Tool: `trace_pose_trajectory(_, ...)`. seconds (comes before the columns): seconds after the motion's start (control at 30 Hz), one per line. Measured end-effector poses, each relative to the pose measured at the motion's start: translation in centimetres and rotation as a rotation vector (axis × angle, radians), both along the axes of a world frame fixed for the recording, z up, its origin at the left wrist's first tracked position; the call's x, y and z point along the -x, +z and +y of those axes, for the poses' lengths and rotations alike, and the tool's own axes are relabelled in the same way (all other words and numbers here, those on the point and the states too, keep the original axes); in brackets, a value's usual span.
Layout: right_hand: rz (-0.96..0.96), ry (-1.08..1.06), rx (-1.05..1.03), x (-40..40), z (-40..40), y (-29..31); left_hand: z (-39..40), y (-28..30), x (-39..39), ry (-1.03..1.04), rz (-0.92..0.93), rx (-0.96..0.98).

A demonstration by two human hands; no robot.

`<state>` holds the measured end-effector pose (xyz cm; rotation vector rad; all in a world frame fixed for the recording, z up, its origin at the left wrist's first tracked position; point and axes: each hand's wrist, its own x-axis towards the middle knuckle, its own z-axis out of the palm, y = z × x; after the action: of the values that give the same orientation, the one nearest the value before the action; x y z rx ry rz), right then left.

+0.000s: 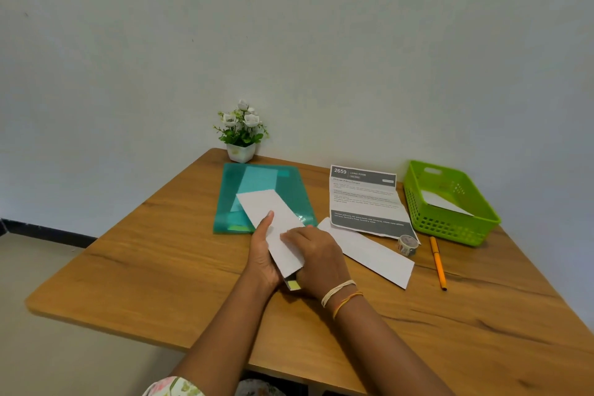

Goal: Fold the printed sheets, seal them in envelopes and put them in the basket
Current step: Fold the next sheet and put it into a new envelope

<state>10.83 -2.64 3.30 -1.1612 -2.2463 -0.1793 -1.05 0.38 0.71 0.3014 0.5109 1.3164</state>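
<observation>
My left hand (262, 254) grips a white envelope (270, 219) from underneath, thumb along its left edge, tilted up over the table. A folded sheet's dark and yellow end (293, 284) sticks out of the envelope's near opening. My right hand (316, 259) lies over the envelope's near right part, fingers curled on it. A second white envelope (373, 254) lies flat to the right. A creased printed sheet (366, 199) rests beyond it. The green basket (450, 225) at the far right holds a white envelope (445, 202).
A teal plastic folder (289, 183) lies behind my hands. A tape roll (407, 245) and an orange pen (437, 262) sit between the flat envelope and the basket. A small potted plant (241, 133) stands against the wall. The wooden table's (160, 251) left edge is near.
</observation>
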Motion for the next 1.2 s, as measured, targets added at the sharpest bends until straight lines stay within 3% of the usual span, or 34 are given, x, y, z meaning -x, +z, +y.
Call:
trace_pose_trajectory(0.27, -0.063, -0.053, 0.002, -0.2, -0.2, -0.5, -0.6, 0.3, -0.3, 0.001, -0.007, 0.002)
trace_pose_trajectory(0.73, 0.089, -0.034, -0.218, -1.0, -0.5, -0.9, -1.2, 0.8, -1.0, -0.070, 0.046, 0.006)
trace_pose_trajectory(0.9, 0.043, -0.055, -0.155, -1.1, -0.2, -1.0, -1.3, 0.8, -0.9, -0.048, 0.015, -0.022)
trace_pose_trajectory(1.03, -0.013, -0.035, -0.088, -0.9, 0.1, -0.9, -0.3, 0.8, 0.1, -0.007, -0.057, 0.050)
trace_pose_trajectory(1.2, 0.060, -0.031, -0.184, -1.1, 0.6, -1.3, 0.1, 1.2, 0.0, 0.057, 0.044, 0.125)
